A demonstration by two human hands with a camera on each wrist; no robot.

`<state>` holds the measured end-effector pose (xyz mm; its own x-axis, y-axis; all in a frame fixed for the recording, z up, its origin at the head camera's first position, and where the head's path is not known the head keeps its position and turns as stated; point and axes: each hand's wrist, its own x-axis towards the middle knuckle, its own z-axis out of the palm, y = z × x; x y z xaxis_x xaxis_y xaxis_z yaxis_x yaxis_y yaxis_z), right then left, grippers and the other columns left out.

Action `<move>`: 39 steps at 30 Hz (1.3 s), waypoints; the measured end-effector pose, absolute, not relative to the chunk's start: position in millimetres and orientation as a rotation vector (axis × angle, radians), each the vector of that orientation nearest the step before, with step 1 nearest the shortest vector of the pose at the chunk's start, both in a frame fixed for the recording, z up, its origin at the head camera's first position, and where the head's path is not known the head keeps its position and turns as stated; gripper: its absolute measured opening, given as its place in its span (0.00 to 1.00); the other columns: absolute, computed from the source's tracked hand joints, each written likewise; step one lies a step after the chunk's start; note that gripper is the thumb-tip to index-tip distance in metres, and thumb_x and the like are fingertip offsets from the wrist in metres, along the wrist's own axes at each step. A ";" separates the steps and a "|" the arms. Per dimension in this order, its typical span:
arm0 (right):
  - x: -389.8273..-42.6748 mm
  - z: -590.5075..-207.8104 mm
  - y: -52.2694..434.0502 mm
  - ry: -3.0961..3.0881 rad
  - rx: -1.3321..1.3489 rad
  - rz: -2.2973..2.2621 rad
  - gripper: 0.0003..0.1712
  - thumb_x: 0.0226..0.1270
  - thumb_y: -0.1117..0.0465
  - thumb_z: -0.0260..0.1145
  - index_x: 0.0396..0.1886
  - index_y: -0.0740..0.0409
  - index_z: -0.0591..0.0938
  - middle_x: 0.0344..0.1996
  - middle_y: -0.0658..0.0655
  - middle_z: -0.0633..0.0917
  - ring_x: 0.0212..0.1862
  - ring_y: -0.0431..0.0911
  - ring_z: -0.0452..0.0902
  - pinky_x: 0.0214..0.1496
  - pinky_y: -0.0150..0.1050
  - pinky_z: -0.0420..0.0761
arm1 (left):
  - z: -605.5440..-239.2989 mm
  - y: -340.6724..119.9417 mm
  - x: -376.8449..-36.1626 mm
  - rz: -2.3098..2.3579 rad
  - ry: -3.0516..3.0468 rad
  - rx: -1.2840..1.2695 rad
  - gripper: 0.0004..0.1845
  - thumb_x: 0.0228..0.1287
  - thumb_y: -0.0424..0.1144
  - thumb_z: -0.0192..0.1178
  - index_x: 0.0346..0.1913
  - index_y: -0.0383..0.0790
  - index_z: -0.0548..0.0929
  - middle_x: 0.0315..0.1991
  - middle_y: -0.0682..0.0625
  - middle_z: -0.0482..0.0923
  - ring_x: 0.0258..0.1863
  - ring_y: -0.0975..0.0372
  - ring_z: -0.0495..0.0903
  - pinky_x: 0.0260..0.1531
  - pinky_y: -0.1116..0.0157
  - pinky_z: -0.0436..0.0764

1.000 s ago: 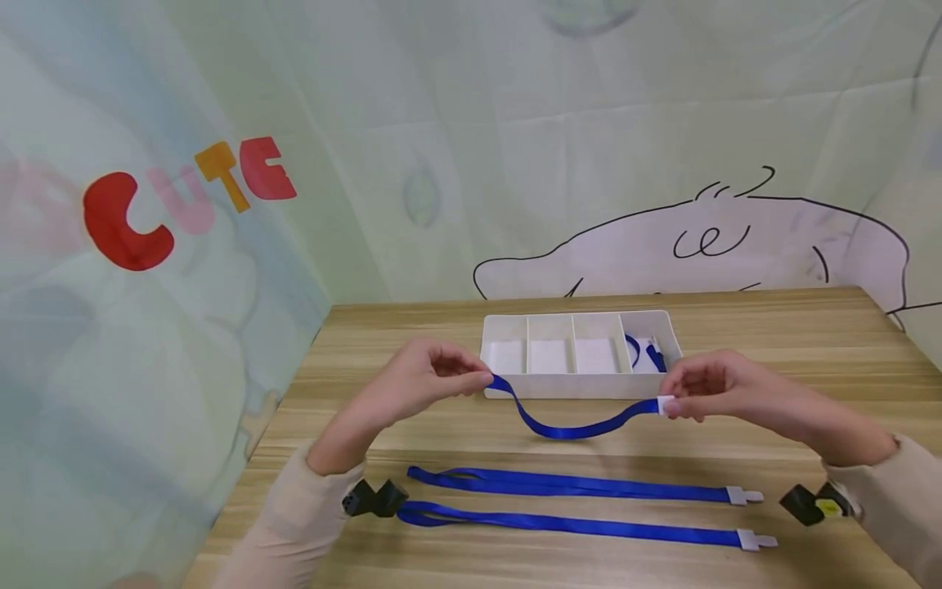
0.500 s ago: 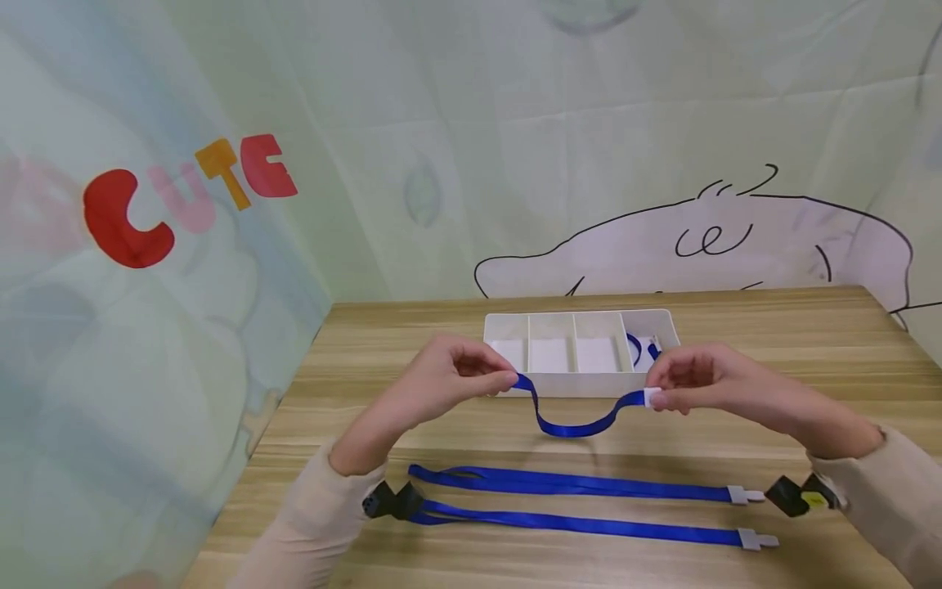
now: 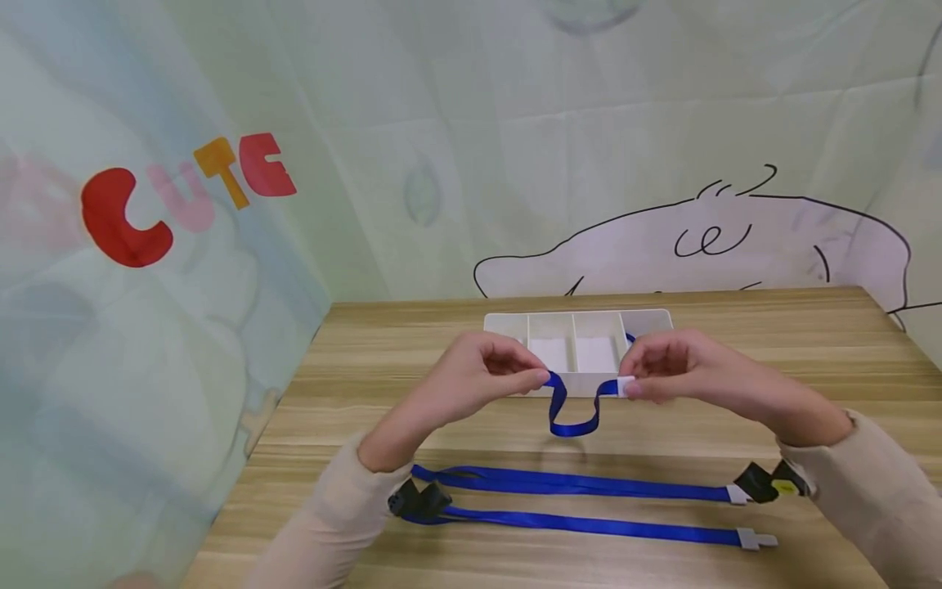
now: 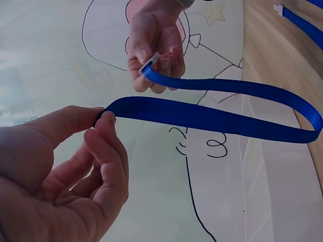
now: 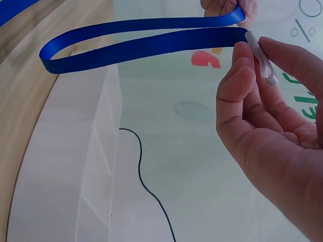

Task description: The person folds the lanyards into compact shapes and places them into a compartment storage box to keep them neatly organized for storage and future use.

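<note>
A blue lanyard (image 3: 574,429) hangs between the two hands in a narrow U above the table. My left hand (image 3: 489,368) pinches its plain end between thumb and fingertips. The white clip (image 5: 261,59) at its other end is pinched by my right hand (image 3: 688,366), as the right wrist view shows closely. Both hands are in front of the white compartment box (image 3: 508,323). Below them on the table lie two more blue lanyards, an upper one (image 3: 574,482) and a lower one (image 3: 589,523), side by side with white clips to the right.
The box has several compartments; a piece of blue strap (image 3: 630,337) shows in the rightmost one, mostly hidden by the right hand. The wooden table (image 3: 397,343) ends at a printed curtain (image 3: 412,123) behind and at the left.
Both hands have moved toward each other, the left to the right and the right to the left. The lanyard between them has gone from a wide sag to a narrow U.
</note>
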<state>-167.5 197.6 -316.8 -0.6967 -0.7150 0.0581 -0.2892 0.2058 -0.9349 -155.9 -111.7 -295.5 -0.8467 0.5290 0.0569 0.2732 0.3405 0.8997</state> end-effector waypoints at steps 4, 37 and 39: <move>-167.5 -312.2 191.3 2.106 -0.944 -1.494 0.05 0.72 0.67 0.64 0.44 0.61 0.81 0.33 0.66 0.82 0.33 0.53 0.77 0.35 0.37 0.82 | -293.5 -106.0 -155.5 1.508 2.384 0.735 0.06 0.65 0.37 0.69 0.41 0.38 0.89 0.33 0.51 0.87 0.30 0.60 0.83 0.29 0.66 0.82; -166.9 -293.1 160.4 2.116 -0.983 -1.538 0.04 0.70 0.66 0.66 0.42 0.62 0.83 0.34 0.63 0.84 0.34 0.50 0.78 0.36 0.38 0.82 | -291.3 -86.1 -152.9 1.495 2.458 0.797 0.06 0.64 0.39 0.70 0.39 0.40 0.90 0.31 0.55 0.86 0.27 0.59 0.80 0.26 0.69 0.79; -167.0 -293.7 159.8 2.114 -0.982 -1.542 0.04 0.70 0.66 0.66 0.42 0.62 0.83 0.34 0.64 0.84 0.34 0.50 0.78 0.36 0.38 0.82 | -291.5 -85.3 -152.7 1.491 2.456 0.798 0.07 0.63 0.39 0.70 0.40 0.40 0.90 0.31 0.55 0.86 0.27 0.60 0.80 0.26 0.70 0.79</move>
